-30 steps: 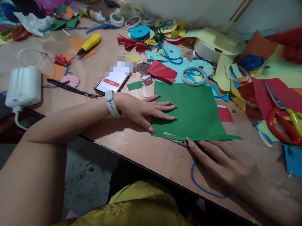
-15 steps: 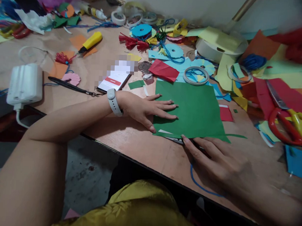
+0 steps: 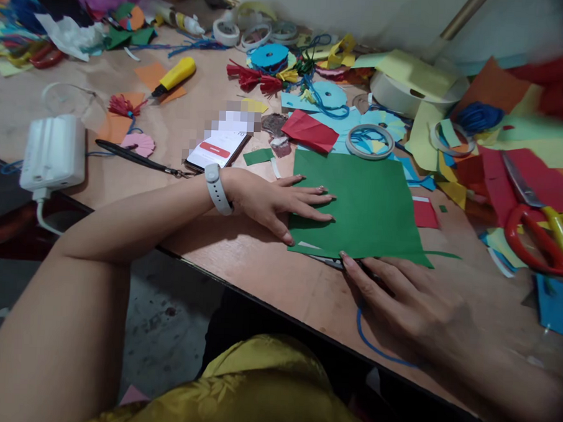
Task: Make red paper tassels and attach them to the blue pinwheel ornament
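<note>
A sheet of green paper [image 3: 356, 208] lies on the wooden table in front of me. My left hand [image 3: 279, 205] presses flat on its left side, fingers spread. At its near edge, my right hand [image 3: 394, 290] is closed, palm down. Beneath those fingers, a narrow grey metal-looking tool [image 3: 326, 261] with a dark part sticks out to the left; most of it is hidden, so its kind is unclear. A white sliver [image 3: 308, 244] shows near the sheet's lower left corner. From the right corner extends a thin green strip [image 3: 442, 254].
Red-and-yellow-handled scissors [image 3: 537, 228] lie at the right on red paper. A phone [image 3: 219, 140], a yellow cutter knife [image 3: 175, 77] and a white power bank [image 3: 54, 151] are at the left. Behind the sheet are a tape roll [image 3: 370, 142], red tassels [image 3: 254, 78] and coloured scraps.
The view has shifted slightly, so the table things appear a little further right. Both hands keep their places on the green paper.
</note>
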A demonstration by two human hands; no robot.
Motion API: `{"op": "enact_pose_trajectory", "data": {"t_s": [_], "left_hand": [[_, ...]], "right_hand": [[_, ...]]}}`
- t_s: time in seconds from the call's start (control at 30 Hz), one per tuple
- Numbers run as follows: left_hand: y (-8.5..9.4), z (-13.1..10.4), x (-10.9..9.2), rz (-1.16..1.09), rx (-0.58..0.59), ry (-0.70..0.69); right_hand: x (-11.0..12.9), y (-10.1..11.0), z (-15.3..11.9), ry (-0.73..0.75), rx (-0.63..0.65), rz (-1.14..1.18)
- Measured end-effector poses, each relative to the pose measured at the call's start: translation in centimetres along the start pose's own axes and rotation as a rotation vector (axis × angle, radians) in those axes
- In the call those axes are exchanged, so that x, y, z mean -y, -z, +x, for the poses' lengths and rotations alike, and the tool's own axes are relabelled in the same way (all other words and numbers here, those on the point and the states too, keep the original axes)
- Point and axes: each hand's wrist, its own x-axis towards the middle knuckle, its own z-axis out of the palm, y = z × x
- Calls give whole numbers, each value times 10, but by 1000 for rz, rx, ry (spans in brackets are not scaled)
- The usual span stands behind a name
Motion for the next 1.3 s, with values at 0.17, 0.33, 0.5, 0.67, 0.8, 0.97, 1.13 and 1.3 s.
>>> {"op": "enact_pose_trajectory", "data": {"t_s": [0.17,0.33,0.5,0.67,0.8,0.97,1.13,1.3], "left_hand": [[0,0,2,-41,-39,-1],[0,0,3,-78,-79,-12],[0,0,3,-52,-50,-1],[0,1,2,-13,-12,-3],[0,2,1,-28,-26,5],[0,2,1,-48,-43,2],[0,1,4,-64,-54,-11],[-2,1,5,-74,-68,-23]], "right_hand": [[0,3,4,9,-12,2],[0,1,5,-8,-12,0],[0,-3,4,-2,-5,10],[0,-1,3,6,7,32],[1,0,4,-4,5,40],[3,-1,6,-6,5,46],[2,-2,5,-5,17,50],[1,-6,3,-15,9,37]]}}
